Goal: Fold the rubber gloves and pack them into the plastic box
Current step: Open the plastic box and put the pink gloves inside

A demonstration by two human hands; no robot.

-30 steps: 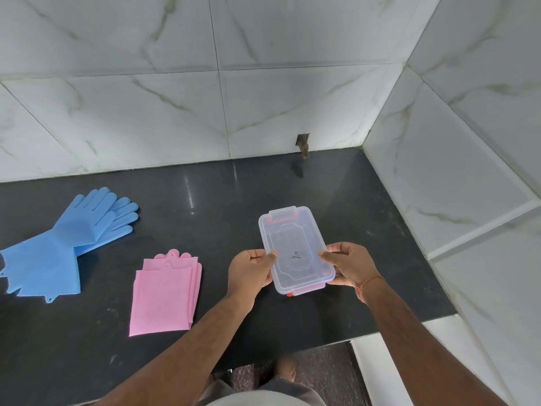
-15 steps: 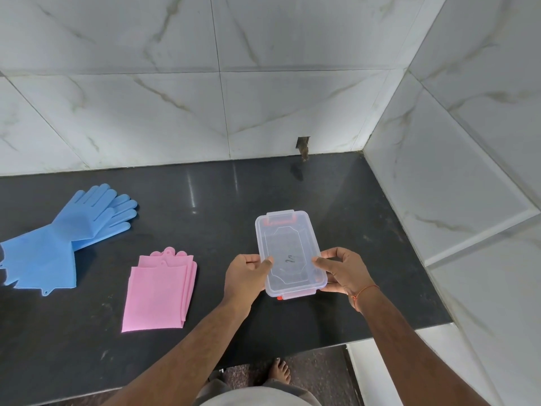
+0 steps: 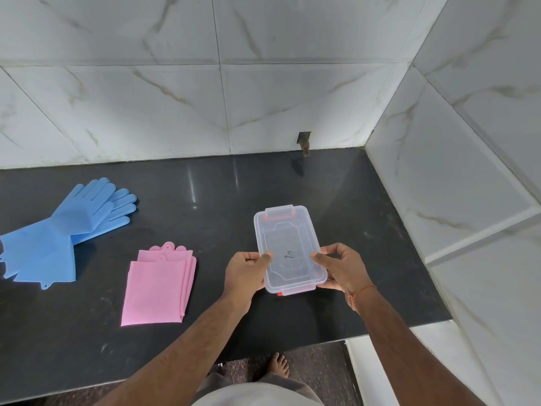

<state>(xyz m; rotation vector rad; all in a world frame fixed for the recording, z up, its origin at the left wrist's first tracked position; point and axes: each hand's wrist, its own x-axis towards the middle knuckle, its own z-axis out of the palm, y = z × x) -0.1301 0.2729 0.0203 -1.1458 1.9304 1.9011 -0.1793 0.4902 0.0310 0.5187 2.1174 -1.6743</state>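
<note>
Gripping the lidded, empty plastic box [image 3: 289, 249]: left hand [image 3: 245, 271], right hand [image 3: 343, 268].

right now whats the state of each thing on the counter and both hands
plastic box: lid on, held at its two long sides, nothing seen inside
blue gloves: unfolded, lying flat, one on the other
pink gloves: folded into a flat stack, on the counter
left hand: gripping the box's left side
right hand: gripping the box's right side
</note>
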